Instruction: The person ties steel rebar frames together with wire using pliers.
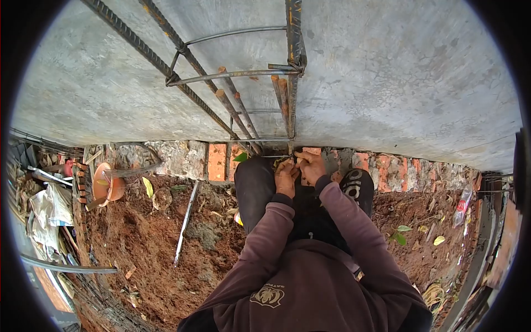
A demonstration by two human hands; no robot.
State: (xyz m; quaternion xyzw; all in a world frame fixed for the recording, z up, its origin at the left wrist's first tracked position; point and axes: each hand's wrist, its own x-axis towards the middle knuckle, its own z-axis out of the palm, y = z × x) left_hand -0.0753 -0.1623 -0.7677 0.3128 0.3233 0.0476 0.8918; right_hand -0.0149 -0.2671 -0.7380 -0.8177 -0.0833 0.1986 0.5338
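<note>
My left hand (286, 178) and my right hand (311, 167) are close together between my knees, at the foot of an upright cage of ribbed steel bars (294, 94). The fingers of both hands are bent and closed near a thin steel tie at the base of the cage. Whatever they pinch is too small to make out. Bent steel stirrups (232, 74) join the bars higher up. Shorter rusty bar ends (229, 102) stand inside the cage. Beneath the hands runs a low course of orange brick (217, 162) and mortar, partly covered by my legs.
A grey plastered wall (398, 83) rises behind the cage. On the reddish soil lie a metal strip (187, 222), an orange bowl-like container (108, 185) with a bundle of wires (135, 169), and a plastic bottle (462, 207). White plastic sheeting (51, 207) and scrap sit at far left.
</note>
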